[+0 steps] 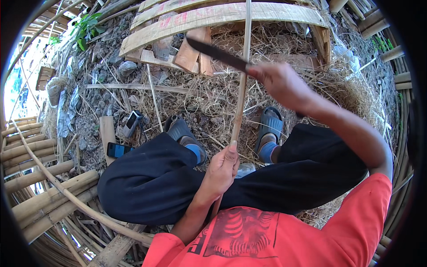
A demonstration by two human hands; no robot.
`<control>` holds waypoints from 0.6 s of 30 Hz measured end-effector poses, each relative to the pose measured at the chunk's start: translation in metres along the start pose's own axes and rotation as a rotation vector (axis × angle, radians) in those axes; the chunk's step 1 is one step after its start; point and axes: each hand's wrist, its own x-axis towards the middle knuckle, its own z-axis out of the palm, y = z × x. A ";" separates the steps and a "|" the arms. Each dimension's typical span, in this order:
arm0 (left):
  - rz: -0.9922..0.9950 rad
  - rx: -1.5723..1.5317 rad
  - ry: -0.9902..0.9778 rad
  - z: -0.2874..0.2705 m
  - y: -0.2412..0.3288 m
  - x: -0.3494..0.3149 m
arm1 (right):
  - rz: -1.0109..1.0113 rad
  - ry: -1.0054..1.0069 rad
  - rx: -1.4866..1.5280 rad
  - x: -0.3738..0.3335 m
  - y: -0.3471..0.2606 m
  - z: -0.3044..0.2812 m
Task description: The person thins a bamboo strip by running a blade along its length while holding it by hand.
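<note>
A long pale strip of split bamboo (240, 102) runs upward from my lap to the top of the view. My left hand (223, 169) is closed around its lower part, thumb lying along the strip. My right hand (284, 84), slightly blurred, grips a large knife (215, 53) with a long dark blade. The blade points to the upper left and crosses the bamboo strip; whether it touches the strip I cannot tell. Most of the knife's handle is hidden in my fist.
A wooden pallet (222, 18) lies ahead of my feet. Fine shavings (213, 111) cover the ground. A phone (119, 150) and a small silver-and-black device (132, 123) lie left of my sandals. Bamboo poles (55, 191) are stacked at the left, and more poles (402, 78) line the right.
</note>
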 end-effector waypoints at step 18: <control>0.053 0.020 0.002 -0.006 -0.010 0.000 | 0.016 -0.217 -0.045 -0.021 -0.018 0.010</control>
